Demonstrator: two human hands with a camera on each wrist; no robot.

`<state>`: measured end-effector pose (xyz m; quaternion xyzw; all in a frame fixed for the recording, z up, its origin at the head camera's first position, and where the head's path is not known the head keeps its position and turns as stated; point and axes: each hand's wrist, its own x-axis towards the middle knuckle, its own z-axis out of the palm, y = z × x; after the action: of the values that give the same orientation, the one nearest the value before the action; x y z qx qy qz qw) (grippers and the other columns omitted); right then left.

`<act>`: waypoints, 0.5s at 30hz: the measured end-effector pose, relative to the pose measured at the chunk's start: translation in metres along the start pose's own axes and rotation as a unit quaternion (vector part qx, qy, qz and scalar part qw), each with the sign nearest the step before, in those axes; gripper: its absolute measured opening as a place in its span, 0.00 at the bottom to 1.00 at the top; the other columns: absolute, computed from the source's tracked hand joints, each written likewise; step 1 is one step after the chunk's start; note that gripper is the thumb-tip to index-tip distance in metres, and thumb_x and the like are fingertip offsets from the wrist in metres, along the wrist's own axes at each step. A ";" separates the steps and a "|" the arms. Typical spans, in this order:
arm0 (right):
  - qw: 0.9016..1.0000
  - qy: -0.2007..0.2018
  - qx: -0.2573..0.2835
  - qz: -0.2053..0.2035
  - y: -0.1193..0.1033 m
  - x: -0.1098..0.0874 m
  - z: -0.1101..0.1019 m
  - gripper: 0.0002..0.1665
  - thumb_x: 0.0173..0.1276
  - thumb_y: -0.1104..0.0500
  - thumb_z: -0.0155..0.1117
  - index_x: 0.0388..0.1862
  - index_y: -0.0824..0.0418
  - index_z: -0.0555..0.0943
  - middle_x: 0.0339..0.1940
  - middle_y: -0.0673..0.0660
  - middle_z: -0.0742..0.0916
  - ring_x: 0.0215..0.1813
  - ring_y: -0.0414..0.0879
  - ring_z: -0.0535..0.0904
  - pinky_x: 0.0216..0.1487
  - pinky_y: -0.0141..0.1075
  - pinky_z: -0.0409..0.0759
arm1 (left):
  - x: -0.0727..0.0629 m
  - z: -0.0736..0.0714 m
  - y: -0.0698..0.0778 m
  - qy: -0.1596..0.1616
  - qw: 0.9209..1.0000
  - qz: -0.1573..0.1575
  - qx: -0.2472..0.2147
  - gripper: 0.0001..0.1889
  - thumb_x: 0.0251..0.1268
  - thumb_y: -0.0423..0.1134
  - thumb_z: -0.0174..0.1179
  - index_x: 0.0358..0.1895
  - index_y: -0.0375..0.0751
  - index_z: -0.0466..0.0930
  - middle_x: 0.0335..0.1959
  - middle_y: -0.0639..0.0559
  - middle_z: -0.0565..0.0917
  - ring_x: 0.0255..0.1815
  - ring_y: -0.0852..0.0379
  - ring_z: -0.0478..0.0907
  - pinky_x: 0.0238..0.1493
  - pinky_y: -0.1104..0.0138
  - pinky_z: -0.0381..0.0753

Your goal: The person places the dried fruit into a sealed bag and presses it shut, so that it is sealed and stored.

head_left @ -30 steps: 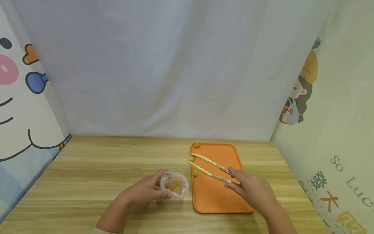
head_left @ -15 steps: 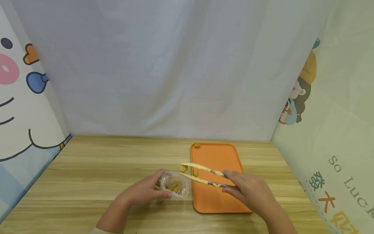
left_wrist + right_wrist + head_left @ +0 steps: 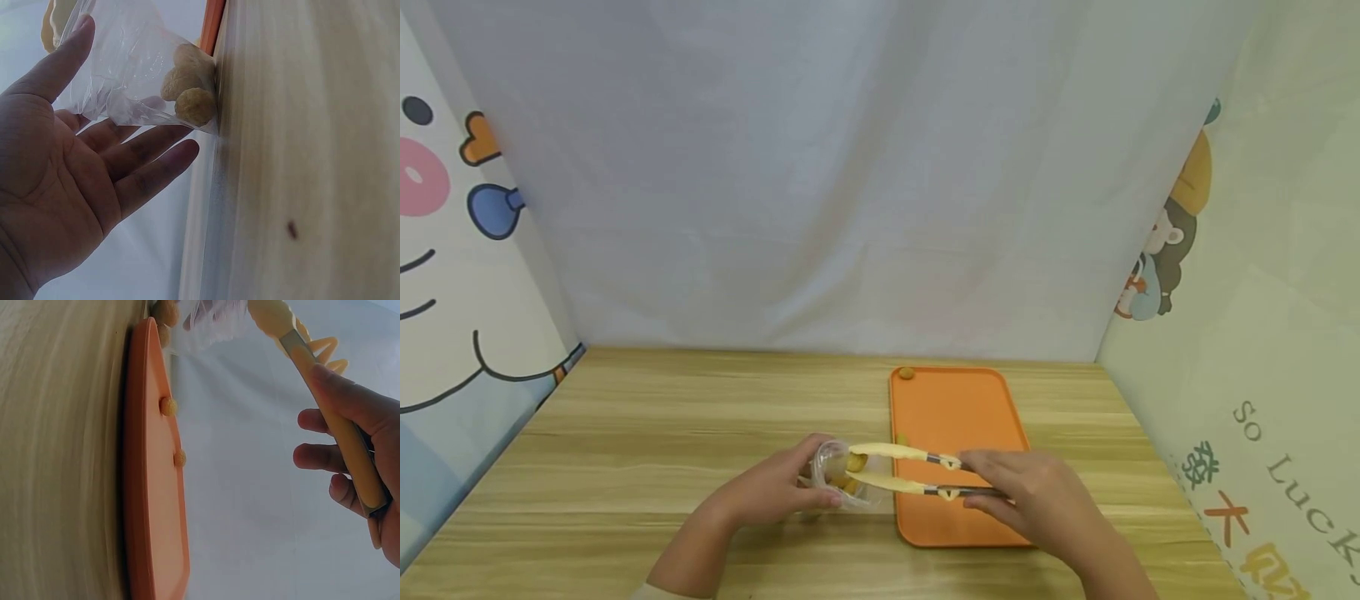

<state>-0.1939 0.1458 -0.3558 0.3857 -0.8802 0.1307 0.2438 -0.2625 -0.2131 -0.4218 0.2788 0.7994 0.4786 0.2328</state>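
My left hand [image 3: 778, 487] holds a clear plastic bag [image 3: 119, 69], thumb on one side and fingers on the other. Several rough golden-brown lumps [image 3: 195, 106] lie at its bottom, close to the table. In my right hand [image 3: 1037, 496] is a pair of tongs [image 3: 891, 451] with pale yellow ends. Between the tong tips is one more golden-brown lump [image 3: 856, 462], over the bag's open mouth in the head view. Two lumps stay on the orange tray: one lump [image 3: 906, 373] in the far left corner, another lump [image 3: 169, 406] along its left side, partly covered by the tongs in the head view.
The orange tray [image 3: 955, 408] lies flat just right of the bag, under the tongs. Wood-grain table top [image 3: 700, 400] extends around both. A grey-white cloth [image 3: 775, 208] hangs behind the table, with printed panels at the left and right.
The tongs have carried a lump from the tray's left edge leftward and nearer to me, to the bag's mouth. The left hand and bag have stayed in place.
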 end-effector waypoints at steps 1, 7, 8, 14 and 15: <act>1.000 0.000 0.002 -0.002 0.000 0.000 0.000 0.29 0.54 0.48 0.76 0.55 0.53 0.84 0.46 0.48 0.90 0.35 0.38 0.87 0.33 0.29 0.82 | 0.000 0.000 0.000 0.000 1.000 0.000 0.002 0.33 0.61 0.56 0.66 0.68 0.60 0.62 0.52 0.49 0.79 0.49 0.56 0.80 0.52 0.58 0.77; 1.000 0.006 0.002 -0.003 0.000 -0.001 0.002 0.32 0.53 0.46 0.77 0.57 0.53 0.83 0.46 0.48 0.89 0.29 0.29 0.81 0.31 0.25 0.79 | 0.000 0.001 -0.001 0.001 1.000 0.004 0.005 0.34 0.61 0.56 0.66 0.68 0.62 0.62 0.52 0.50 0.80 0.51 0.55 0.79 0.52 0.57 0.77; 1.000 0.007 0.002 -0.002 0.000 -0.001 0.002 0.32 0.53 0.46 0.77 0.57 0.53 0.82 0.46 0.48 0.89 0.28 0.27 0.80 0.31 0.24 0.78 | 0.000 0.001 0.000 0.000 1.000 0.003 0.004 0.33 0.61 0.56 0.66 0.68 0.63 0.62 0.52 0.50 0.80 0.52 0.55 0.79 0.53 0.57 0.77; 1.000 0.000 0.003 0.016 0.001 -0.002 0.000 0.35 0.52 0.45 0.77 0.59 0.53 0.81 0.46 0.47 0.88 0.25 0.25 0.76 0.29 0.21 0.75 | 0.000 0.001 0.000 -0.004 1.000 -0.001 0.001 0.34 0.62 0.56 0.65 0.69 0.61 0.61 0.50 0.51 0.80 0.50 0.56 0.79 0.53 0.57 0.77; 1.000 -0.002 0.000 0.021 0.001 -0.003 -0.001 0.35 0.52 0.44 0.77 0.60 0.53 0.80 0.46 0.47 0.88 0.25 0.25 0.76 0.28 0.20 0.75 | 0.001 0.001 -0.001 -0.004 1.000 -0.001 0.002 0.34 0.62 0.57 0.65 0.69 0.60 0.61 0.50 0.51 0.80 0.50 0.56 0.80 0.52 0.57 0.78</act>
<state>-0.1931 0.1485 -0.3565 0.3675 -0.8884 0.1352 0.2395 -0.2625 -0.2124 -0.4229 0.2799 0.7999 0.4756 0.2356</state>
